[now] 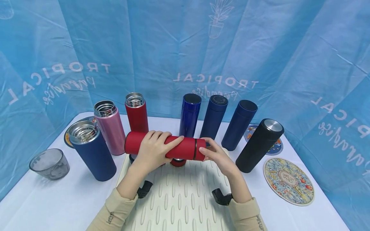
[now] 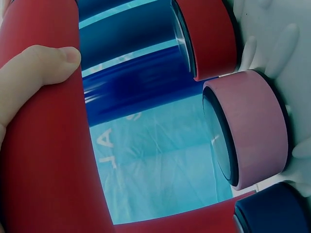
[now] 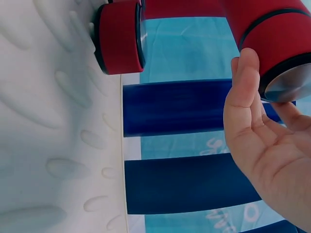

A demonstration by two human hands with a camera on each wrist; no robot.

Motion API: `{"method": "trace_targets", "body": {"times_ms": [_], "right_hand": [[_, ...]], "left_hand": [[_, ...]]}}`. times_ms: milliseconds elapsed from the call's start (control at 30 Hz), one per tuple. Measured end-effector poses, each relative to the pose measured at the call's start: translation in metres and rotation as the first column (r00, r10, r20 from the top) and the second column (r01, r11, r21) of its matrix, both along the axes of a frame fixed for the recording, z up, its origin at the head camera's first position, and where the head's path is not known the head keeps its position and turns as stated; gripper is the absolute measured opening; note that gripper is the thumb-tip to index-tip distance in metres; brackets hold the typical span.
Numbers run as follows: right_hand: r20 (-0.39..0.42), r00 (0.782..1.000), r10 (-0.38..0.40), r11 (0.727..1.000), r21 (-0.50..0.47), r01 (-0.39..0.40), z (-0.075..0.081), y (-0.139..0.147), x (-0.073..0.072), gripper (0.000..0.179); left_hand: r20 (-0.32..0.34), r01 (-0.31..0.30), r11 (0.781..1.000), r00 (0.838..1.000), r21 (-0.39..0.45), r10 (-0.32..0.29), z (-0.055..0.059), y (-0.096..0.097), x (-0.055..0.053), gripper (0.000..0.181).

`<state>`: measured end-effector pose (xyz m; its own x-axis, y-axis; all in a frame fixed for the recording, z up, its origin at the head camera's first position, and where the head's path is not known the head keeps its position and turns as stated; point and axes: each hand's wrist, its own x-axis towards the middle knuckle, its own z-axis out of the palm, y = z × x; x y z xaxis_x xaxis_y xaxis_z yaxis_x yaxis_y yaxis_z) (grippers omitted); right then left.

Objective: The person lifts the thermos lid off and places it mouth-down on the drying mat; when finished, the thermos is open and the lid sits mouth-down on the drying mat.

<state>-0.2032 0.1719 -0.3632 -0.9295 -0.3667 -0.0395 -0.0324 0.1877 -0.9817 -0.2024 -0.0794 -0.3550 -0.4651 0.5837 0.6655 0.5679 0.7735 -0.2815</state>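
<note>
A red thermos bottle (image 1: 188, 149) lies level across both hands above the pale mat. My left hand (image 1: 154, 150) wraps round its body, the thumb along the front in the left wrist view. My right hand (image 1: 217, 156) holds the red lid (image 1: 200, 150) at the right end, thumb and fingers on its sides. A dark ring marks the seam between lid and body. In the right wrist view the lid's metal top (image 3: 291, 86) shows. Below the bottle, a red lid (image 2: 211, 39), a pink lid (image 2: 252, 128) and a dark blue lid (image 2: 272, 211) sit on the mat.
Lidless blue (image 1: 93, 154), pink (image 1: 112, 131) and red (image 1: 137, 117) bottles stand at the left, beside a grey glass bowl (image 1: 50, 165). Several blue bottles (image 1: 214, 117) and a black one (image 1: 258, 146) stand lidded at the right, near a patterned round coaster (image 1: 289, 181). The ridged mat (image 1: 173, 205) lies in front.
</note>
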Motion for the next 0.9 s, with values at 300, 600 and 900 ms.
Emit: {"method": "trace_targets", "body": {"times_ms": [300,600,900], "right_hand": [[-0.109,0.992,0.064,0.998,0.01,-0.063,-0.0019,0.0034,0.0007,0.054],[-0.263,0.961,0.081,0.993,0.103,-0.056,-0.0037,0.0024,0.0005,0.062],[-0.112,0.99,0.088,0.99,0.119,-0.074,-0.0013,0.0052,0.0001,0.057]], "left_hand": [[0.037,0.007,1.0,0.999,0.008,-0.008,0.0005,-0.0007,0.0007,0.079],[0.119,0.012,0.999,0.993,0.033,-0.016,-0.0016,-0.0035,0.0,0.078],[0.095,0.021,1.0,0.995,0.019,-0.023,-0.0026,-0.0011,-0.0008,0.079]]}}
